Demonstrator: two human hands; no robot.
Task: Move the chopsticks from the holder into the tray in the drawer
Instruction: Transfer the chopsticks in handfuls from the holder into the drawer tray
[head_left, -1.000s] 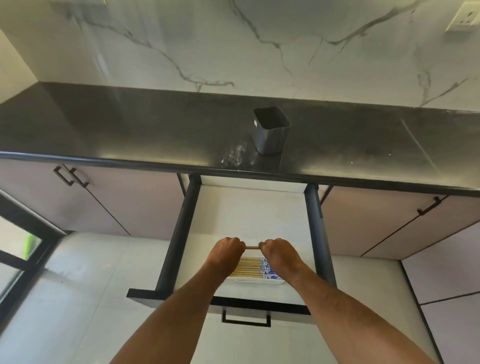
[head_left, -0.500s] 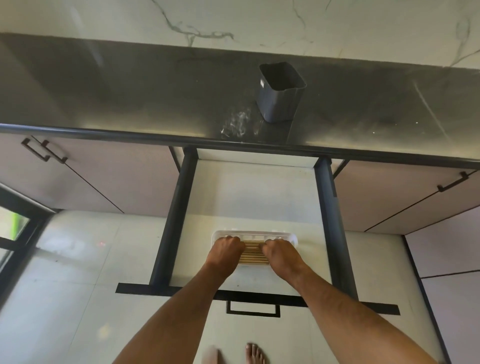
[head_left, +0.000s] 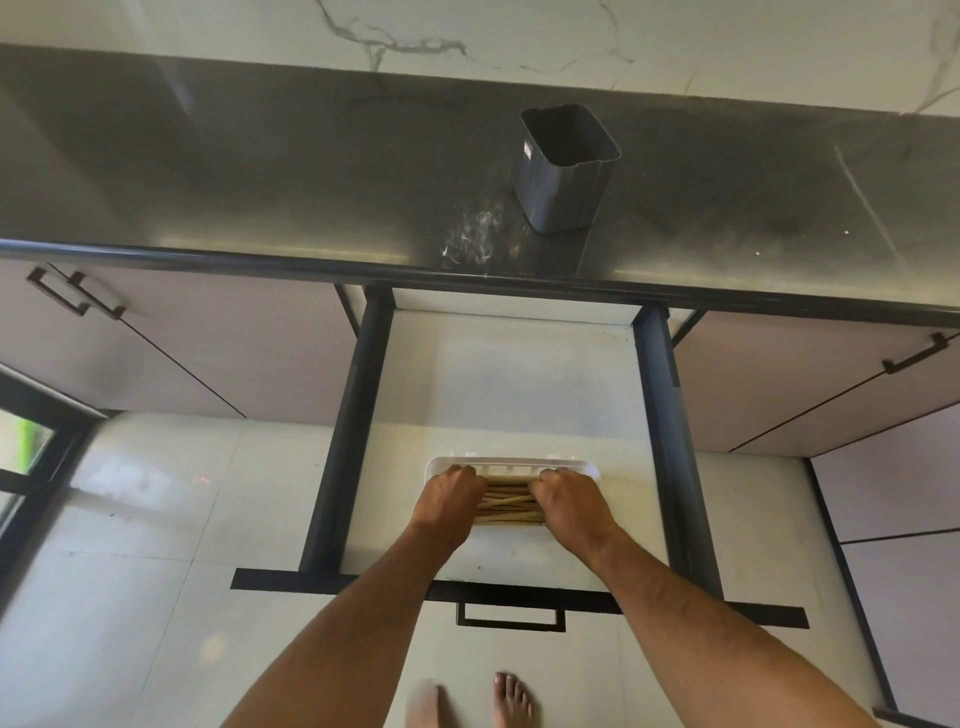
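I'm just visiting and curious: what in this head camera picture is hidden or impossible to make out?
- Both ends of the wooden chopsticks: covered by the left hand and right hand.
- How many chopsticks: the bundle overlaps, too fine to count.
- Near rim of the white plastic tray: behind hands and wrists.
- Bottom of the grey square holder on the dark countertop: in shadow.
- Bare feet: cut by the bottom edge.

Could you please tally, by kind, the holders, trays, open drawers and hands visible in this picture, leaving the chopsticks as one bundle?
Holder, dark grey, on the counter: 1
Tray, white, in the drawer: 1
Open drawer: 1
Chopstick bundle in the tray: 1
Hands, left hand and right hand, both on the bundle: 2
Total: 6
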